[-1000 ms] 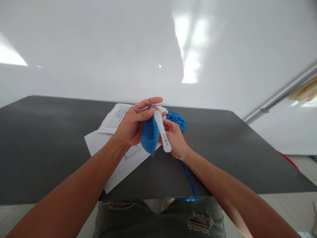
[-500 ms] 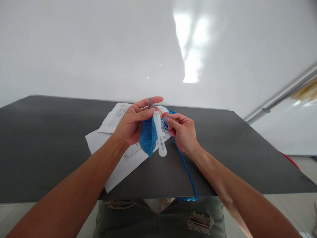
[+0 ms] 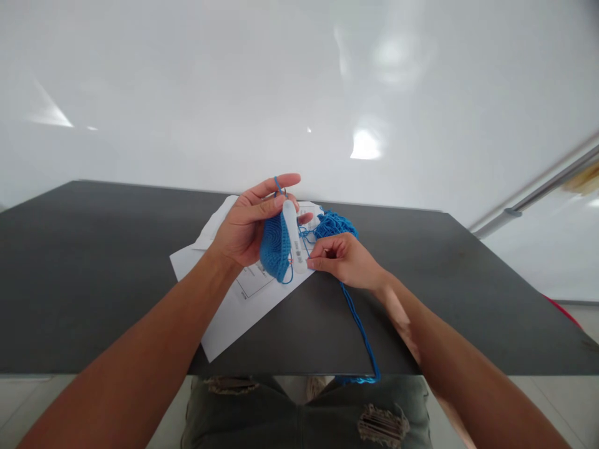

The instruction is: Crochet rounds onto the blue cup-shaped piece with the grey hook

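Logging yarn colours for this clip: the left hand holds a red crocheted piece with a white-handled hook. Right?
Not quite. In the head view the crocheted piece in the left hand is blue, not red. The white-handled hook is with it.

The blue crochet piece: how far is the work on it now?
Done: the crochet piece is already a round, cupped disc of many rows. In hand: the left hand holds it with the white hook; the right hand pinches the yarn strand. Left: loose yarn lies unused on the table.
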The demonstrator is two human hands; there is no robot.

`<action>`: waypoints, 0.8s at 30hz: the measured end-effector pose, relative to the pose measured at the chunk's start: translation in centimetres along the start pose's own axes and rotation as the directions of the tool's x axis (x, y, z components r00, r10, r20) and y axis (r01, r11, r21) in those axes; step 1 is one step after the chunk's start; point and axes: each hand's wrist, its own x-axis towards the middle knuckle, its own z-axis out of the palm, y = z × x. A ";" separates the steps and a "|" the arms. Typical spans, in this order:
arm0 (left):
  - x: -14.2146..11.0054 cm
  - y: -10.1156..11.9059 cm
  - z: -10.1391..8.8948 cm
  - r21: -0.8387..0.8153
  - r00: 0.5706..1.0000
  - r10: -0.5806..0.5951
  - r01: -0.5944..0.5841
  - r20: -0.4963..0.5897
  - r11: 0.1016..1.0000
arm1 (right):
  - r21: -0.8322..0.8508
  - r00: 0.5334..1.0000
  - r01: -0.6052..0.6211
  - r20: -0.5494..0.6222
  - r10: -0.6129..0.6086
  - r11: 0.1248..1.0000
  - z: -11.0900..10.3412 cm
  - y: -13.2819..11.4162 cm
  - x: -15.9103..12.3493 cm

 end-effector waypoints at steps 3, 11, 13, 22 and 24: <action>0.0 -0.7 0.2 0.090 0.997 0.032 -0.026 -0.064 0.996 | -0.176 0.997 0.063 0.064 -0.053 0.982 -0.7 0.0 -0.3; -0.5 -3.8 1.5 0.303 0.935 0.236 -0.152 -0.263 0.941 | -0.135 0.839 0.428 -0.309 -0.449 0.893 -0.1 -0.7 -1.4; -0.6 -4.1 1.7 0.343 0.914 0.280 -0.172 -0.294 0.923 | -0.025 0.812 0.476 -0.372 -0.450 0.879 0.5 -1.1 -1.6; -1.8 -4.4 2.9 0.531 0.890 0.342 -0.142 -0.301 0.836 | 0.387 0.804 0.399 -0.584 -0.114 0.831 2.2 -2.3 -1.0; -2.0 -4.5 2.9 0.463 0.939 0.250 -0.118 -0.236 0.878 | 0.417 0.786 0.370 -0.617 -0.041 0.830 2.3 -2.6 -0.9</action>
